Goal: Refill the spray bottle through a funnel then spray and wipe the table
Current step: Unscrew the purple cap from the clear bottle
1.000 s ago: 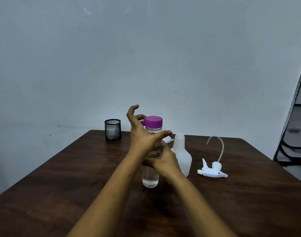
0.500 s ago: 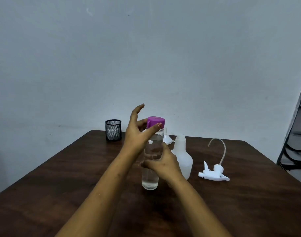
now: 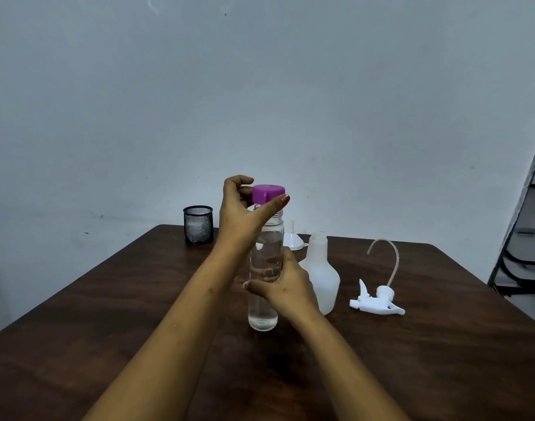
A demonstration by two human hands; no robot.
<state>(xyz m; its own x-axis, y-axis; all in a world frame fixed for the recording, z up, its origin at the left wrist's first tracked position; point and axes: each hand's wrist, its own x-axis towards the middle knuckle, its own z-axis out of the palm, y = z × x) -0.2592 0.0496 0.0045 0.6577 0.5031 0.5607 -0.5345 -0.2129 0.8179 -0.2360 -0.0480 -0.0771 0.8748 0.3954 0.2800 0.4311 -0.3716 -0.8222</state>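
**Head view: both hands on the clear water bottle, spray bottle standing open beside it**

The left hand [image 3: 242, 208] is grasping the purple cap [image 3: 267, 192] at the top of the clear bottle [image 3: 262, 314]. Its thumb lies across the near side of the cap and its fingers curl round the far side. The threaded neck shows just under the cap. The right hand [image 3: 286, 284] is wrapped round the bottle's middle. The bottle stands upright on the dark wooden surface [image 3: 108, 314], about midway between the left and right edges, with clear liquid inside.

The white spray bottle [image 3: 323, 275] stands upright just to the right of it, partly behind the right hand, its neck open. Its trigger head [image 3: 377, 302] lies on its side further toward the right edge, apart from the bottle, with the dip tube [image 3: 390, 253] arching upward. A white funnel [image 3: 292, 238] sits mouth-down near the far edge, behind the two bottles. A black mesh cup [image 3: 198, 224] stands at the far edge toward the left corner.
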